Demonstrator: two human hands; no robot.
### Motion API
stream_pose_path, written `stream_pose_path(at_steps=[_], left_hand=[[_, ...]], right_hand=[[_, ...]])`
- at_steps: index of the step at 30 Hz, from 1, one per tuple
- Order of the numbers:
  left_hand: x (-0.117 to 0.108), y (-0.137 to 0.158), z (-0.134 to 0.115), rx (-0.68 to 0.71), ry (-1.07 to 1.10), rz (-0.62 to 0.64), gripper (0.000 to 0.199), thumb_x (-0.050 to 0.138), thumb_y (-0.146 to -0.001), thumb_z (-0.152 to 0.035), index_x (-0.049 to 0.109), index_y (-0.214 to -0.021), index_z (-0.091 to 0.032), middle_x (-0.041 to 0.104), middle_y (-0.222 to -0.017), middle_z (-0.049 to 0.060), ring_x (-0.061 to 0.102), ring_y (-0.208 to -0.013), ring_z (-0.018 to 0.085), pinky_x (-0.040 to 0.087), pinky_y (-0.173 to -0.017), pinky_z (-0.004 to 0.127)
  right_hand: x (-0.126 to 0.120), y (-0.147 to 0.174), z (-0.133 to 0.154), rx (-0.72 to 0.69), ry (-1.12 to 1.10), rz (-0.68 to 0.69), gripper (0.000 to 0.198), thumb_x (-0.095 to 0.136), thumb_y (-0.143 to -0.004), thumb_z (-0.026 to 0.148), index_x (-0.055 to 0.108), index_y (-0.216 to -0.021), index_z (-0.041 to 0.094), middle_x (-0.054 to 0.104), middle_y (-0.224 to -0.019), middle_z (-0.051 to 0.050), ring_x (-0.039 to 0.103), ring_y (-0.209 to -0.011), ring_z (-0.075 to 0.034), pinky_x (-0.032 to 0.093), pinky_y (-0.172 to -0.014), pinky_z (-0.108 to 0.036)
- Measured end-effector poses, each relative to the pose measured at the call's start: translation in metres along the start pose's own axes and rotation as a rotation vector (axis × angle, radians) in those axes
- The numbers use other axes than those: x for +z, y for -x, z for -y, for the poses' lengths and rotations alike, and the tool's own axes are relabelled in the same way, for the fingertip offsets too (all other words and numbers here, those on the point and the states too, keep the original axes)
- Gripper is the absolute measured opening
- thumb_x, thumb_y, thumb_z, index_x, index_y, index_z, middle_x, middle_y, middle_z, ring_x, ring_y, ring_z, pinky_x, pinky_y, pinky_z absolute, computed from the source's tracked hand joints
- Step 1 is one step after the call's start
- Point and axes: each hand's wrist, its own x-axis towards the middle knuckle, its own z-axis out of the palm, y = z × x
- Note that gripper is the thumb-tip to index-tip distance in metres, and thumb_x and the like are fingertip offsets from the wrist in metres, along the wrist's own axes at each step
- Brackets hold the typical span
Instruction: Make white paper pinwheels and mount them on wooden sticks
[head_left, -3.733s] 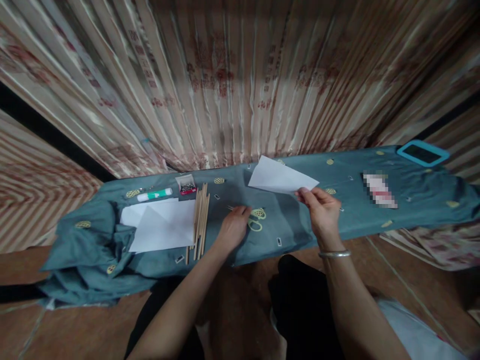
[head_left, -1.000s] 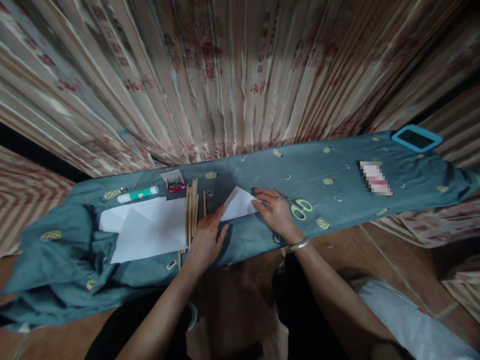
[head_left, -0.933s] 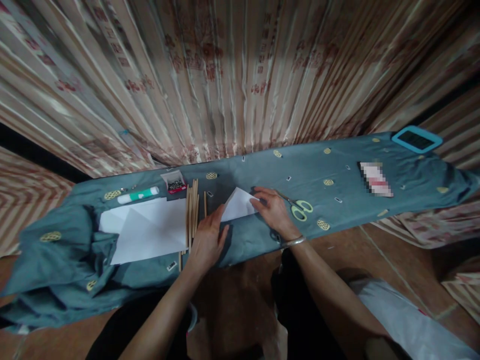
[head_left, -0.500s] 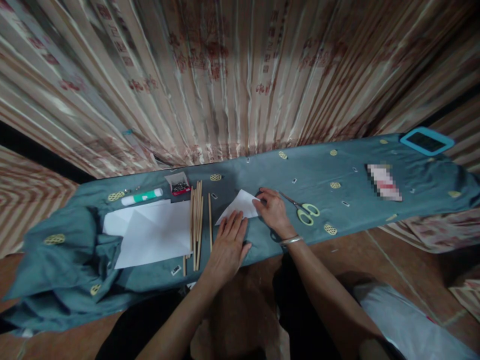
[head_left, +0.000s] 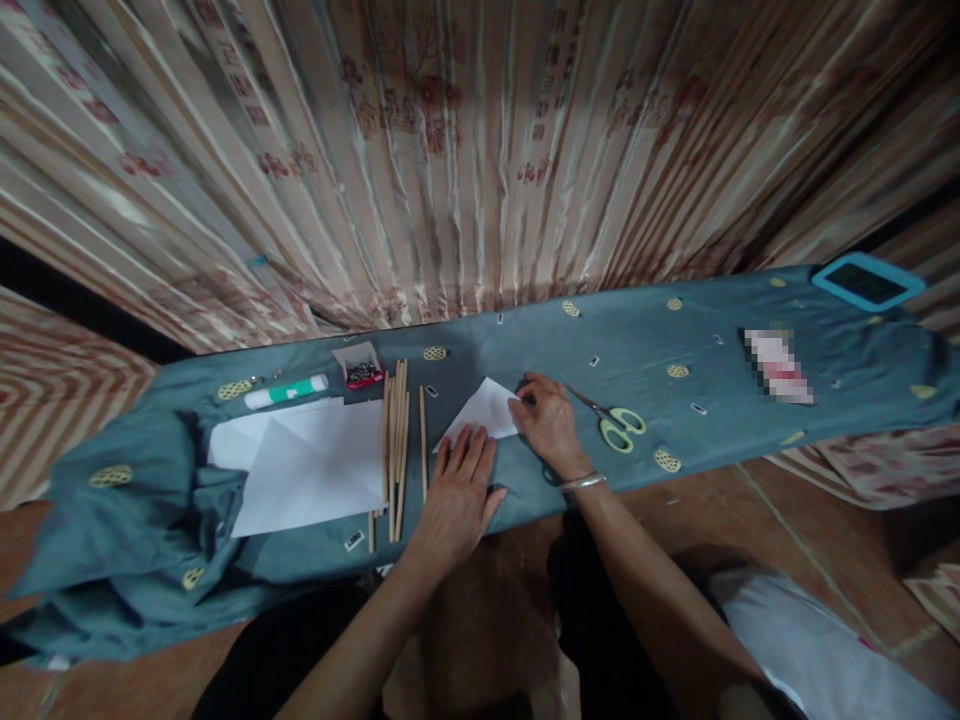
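Observation:
A white sheet of paper, folded to a pointed shape [head_left: 486,408], lies on the cloth in front of me. Across its lower left edge my left hand [head_left: 459,500] rests flat, fingers stretched out and pressing on it. My right hand [head_left: 551,420], with a bangle at the wrist, pinches the paper's right corner between thumb and fingers. Just right of that hand are scissors [head_left: 616,425] with light green handles, their blades partly behind the fingers. A single wooden stick [head_left: 423,440] lies left of the folded paper.
Several wooden sticks [head_left: 396,450] lie beside a stack of white paper [head_left: 315,480]. Behind are a glue stick [head_left: 286,392] and a small box of dark metal pieces [head_left: 360,368]. A blue-framed tablet [head_left: 868,283] and a blurred packet [head_left: 778,367] lie right. A curtain [head_left: 450,180] hangs behind.
The view has shifted slightly. Both hands stay on the folded paper in nearly the same pose, and nothing else has visibly moved.

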Motion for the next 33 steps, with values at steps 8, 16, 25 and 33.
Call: stream_pose_path(at_steps=[8,16,25,33], left_hand=[[-0.003,-0.002,-0.002,-0.013,-0.027,0.038,0.053,0.046,-0.092,-0.04,0.045,-0.136,-0.009,0.045,-0.146,0.015,0.034,-0.139,0.032,0.028,-0.113,0.052],[-0.002,-0.002,-0.003,-0.016,-0.029,0.028,0.054,0.048,-0.092,-0.038,0.044,-0.137,-0.01,0.045,-0.145,0.015,0.034,-0.139,0.033,0.027,-0.113,0.053],[-0.002,-0.003,-0.003,-0.004,-0.047,0.03,0.052,0.047,-0.092,-0.038,0.048,-0.134,-0.008,0.043,-0.147,0.015,0.032,-0.139,0.033,0.027,-0.113,0.053],[-0.004,-0.003,-0.003,0.003,-0.045,0.038,0.053,0.047,-0.091,-0.04,0.048,-0.134,-0.008,0.045,-0.145,0.016,0.033,-0.139,0.033,0.027,-0.113,0.053]], right_hand=[[-0.01,0.018,0.016,-0.085,0.175,0.017,0.043,0.053,-0.087,0.035,0.057,-0.12,0.008,0.05,-0.136,-0.022,0.041,-0.128,-0.033,0.034,-0.102,-0.049],[-0.006,0.042,0.026,-0.029,0.201,0.043,0.059,0.059,-0.079,0.038,0.048,-0.13,0.009,0.039,-0.145,-0.022,0.03,-0.138,-0.031,0.023,-0.11,-0.051],[-0.006,0.038,0.018,0.08,0.154,0.015,0.058,0.059,-0.079,0.041,0.05,-0.128,0.011,0.039,-0.145,-0.022,0.03,-0.138,-0.032,0.022,-0.109,-0.053],[-0.001,0.038,0.026,0.0,0.227,0.046,0.055,0.051,-0.086,0.039,0.045,-0.133,0.01,0.037,-0.147,-0.021,0.027,-0.14,-0.03,0.019,-0.11,-0.052]])
